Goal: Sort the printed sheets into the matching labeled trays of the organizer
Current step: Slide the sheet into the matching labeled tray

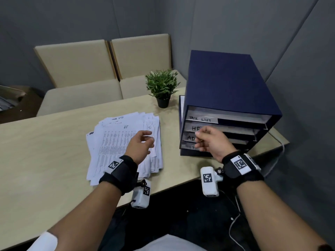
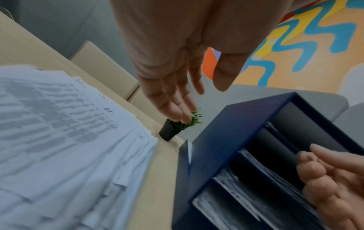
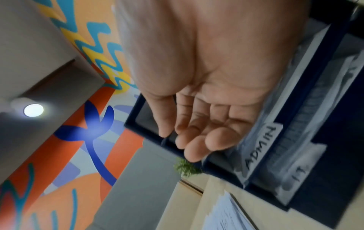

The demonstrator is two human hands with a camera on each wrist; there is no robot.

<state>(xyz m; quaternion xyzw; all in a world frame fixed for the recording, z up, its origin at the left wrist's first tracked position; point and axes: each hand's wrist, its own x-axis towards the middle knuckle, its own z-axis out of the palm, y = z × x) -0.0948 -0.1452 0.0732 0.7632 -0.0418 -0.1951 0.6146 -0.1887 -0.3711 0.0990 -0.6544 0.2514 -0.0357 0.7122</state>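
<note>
While both the left hand [image 1: 141,146] and right hand [image 1: 211,140] hover loose-fingered and empty beside the organizer [image 1: 226,104], pinch only the paper stack's [image 1: 125,144] top "IT" sheet.

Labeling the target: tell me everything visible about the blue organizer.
The organizer is a dark navy box, fabric-looking, standing on the table's right end beside the potted plant. Four stacked trays face the person, holding sheets, with handwritten labels: TASK LIST, a partly hidden "H", ADMIN, IT. The right hand hovers before the lower trays.
</note>
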